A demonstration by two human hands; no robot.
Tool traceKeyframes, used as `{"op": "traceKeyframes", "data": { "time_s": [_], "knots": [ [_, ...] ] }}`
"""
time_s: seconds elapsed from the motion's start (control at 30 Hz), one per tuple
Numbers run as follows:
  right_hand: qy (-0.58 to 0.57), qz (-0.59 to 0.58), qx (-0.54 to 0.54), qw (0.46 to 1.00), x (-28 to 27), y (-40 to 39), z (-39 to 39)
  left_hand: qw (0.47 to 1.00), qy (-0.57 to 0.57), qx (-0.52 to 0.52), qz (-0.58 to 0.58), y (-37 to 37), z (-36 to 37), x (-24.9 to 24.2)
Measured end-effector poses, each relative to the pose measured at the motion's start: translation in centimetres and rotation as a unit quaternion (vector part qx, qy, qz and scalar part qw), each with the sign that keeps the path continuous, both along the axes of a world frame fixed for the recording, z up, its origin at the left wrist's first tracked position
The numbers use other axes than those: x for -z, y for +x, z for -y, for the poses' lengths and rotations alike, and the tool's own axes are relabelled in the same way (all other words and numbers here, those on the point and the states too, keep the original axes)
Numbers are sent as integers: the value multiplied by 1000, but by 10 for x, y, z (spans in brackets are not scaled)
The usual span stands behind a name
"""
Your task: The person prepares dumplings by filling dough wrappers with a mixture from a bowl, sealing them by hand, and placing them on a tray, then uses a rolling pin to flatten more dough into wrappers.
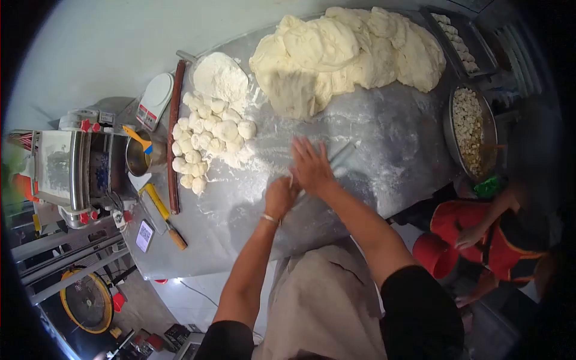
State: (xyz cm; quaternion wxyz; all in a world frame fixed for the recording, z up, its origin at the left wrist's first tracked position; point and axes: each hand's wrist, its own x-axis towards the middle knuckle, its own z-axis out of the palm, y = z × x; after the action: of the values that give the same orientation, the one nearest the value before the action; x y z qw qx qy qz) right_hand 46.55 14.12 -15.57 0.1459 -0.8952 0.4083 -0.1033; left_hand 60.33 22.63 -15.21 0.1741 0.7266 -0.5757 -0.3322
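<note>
My right hand [312, 168] lies flat with its fingers stretched out, on or over a thin pale rod [343, 153] that looks like a rolling pin. The rod runs slantwise on the floured metal table [384, 138]. Just left of it, my left hand [281, 195] has its fingers curled in, and what they hold is hidden. Several small dough balls [210, 135] sit in flour to the left of both hands. Beyond the hands rests a large mass of dough [354, 51].
A long brown rod [175, 135] divides the dough balls from a pot [157, 157] with a brush. Left of it are a scale [157, 99], a yellow-handled tool [157, 201] and a phone [144, 236]. At right stand a filling bowl [456, 141], a tray [480, 45] and another person.
</note>
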Motion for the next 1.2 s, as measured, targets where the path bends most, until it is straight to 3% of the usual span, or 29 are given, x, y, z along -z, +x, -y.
{"op": "traceKeyframes", "data": {
  "time_s": [0.03,0.1,0.17,0.23,0.3,0.37,0.43,0.47,0.6,0.67,0.77,0.8,0.9,0.93,1.03,1.07,1.2],
  "knots": [
    [-17,14,21,1000,-5,17,14,999,22,9,45,0,9,0],
    [-32,52,23,998,1,27,22,1000,2,6,20,7,12,4],
    [14,46,-1,999,4,-4,-7,999,-7,14,28,12,3,7],
    [48,4,-45,998,8,-71,-58,989,-29,-78,-121,18,-22,18],
    [33,14,-65,997,-5,-104,-71,928,20,-207,-308,17,-41,10],
    [25,11,-67,997,-3,-100,-78,986,27,-76,-146,13,-39,3],
    [-10,1,-47,999,9,-36,-30,999,-21,23,-33,2,-16,0],
    [-22,21,-19,999,6,-10,-10,999,7,18,47,4,-4,-2],
    [-49,89,24,994,6,33,25,999,21,23,37,17,18,-5],
    [17,61,1,998,5,4,-3,999,-18,24,26,24,1,9],
    [47,-6,-54,997,-7,-92,-75,977,34,-110,-179,44,-37,13],
    [44,-1,-60,997,-18,-107,-87,932,35,-167,-319,40,-46,9],
    [12,-8,-84,996,-4,-73,-58,990,30,11,-140,23,-44,-4],
    [14,-16,-52,998,8,-43,-43,996,18,28,-85,15,-33,-26],
    [-34,47,4,998,1,26,3,998,38,16,49,24,-13,-4],
    [-46,57,8,997,2,41,15,999,-26,4,41,29,-10,1],
    [-49,79,-3,996,5,42,17,999,-28,-39,15,32,-16,8]
  ]
}}
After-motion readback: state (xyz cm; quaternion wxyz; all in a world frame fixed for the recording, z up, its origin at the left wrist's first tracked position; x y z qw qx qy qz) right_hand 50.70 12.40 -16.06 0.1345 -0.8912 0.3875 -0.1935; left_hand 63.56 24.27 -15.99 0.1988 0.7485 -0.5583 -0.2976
